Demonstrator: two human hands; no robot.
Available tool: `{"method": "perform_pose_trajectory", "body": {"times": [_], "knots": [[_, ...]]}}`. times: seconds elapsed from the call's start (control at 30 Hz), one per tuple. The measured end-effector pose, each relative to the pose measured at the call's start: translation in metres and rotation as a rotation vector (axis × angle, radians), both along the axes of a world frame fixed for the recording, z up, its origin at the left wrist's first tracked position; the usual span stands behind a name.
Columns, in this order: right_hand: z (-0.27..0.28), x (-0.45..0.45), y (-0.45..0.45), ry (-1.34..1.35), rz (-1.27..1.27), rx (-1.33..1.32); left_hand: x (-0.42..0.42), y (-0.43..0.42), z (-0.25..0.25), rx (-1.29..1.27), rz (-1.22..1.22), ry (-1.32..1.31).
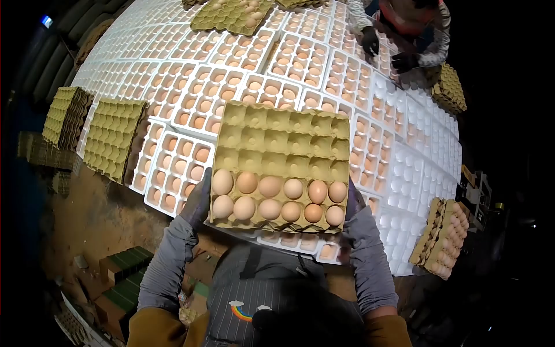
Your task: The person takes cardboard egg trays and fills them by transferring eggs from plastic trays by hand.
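**Part-loaded fibre tray held level between two hands, head view.**

Nearest the camera, I see a striped apron [228, 286] with a rainbow motif, flanked by two grey sleeves [167, 263] [373, 263]. My left hand [199, 202] and right hand [354, 202] grip opposite sides of a fibre tray [263, 165], held in front of the apron, over the near edge of the array. Each hand is closed against its side of the tray; I cannot tell how the fingers lie beneath. Eggs [269, 209] occupy the two nearer rows, six to a row; the three farther rows show their hollows.

I judge the step in hand to be supporting the part-loaded tray; any move calls for even lift on both sides, since a tilt could roll the eggs.

Around and beyond the tray, white trays [158, 207] lie side by side, many bearing eggs. Fibre stacks [113, 136] stand to the left; an egg-laden stack [448, 243] sits at the right edge. Farther off, another person [404, 20] works over the array with dark-covered hands [370, 41] [404, 62]. At the far side lies a partly filled carton [219, 20].
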State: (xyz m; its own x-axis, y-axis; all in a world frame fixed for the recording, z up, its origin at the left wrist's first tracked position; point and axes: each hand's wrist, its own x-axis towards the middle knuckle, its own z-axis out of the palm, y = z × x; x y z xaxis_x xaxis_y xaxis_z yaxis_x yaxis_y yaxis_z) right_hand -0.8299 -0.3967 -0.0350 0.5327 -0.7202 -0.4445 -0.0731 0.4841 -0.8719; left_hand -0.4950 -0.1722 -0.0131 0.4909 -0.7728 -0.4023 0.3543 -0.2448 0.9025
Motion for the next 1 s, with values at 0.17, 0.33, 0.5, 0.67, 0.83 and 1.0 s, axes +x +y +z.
{"method": "perform_pose_trajectory", "body": {"times": [0.17,0.33,0.5,0.67,0.83,1.0], "knots": [[0.073,-0.030,-0.020,0.353,0.110,-0.712,0.012,-0.023,0.080,0.002,-0.387,-1.077],[0.090,-0.011,-0.017,0.525,0.622,-1.500,0.004,-0.043,0.095,0.011,-0.799,-1.469],[0.097,-0.009,-0.016,0.427,0.566,-1.427,0.000,-0.045,0.104,0.060,-0.802,-1.439],[0.121,0.001,-0.020,0.008,0.126,-0.157,0.007,-0.036,0.111,-0.086,-0.397,-0.589],[0.117,0.040,-0.004,0.766,0.743,-1.158,-0.002,-0.066,0.117,0.126,-0.481,-0.411],[0.116,0.043,-0.008,0.813,0.780,-1.243,-0.040,-0.076,0.115,0.235,-0.804,-1.310]]}}
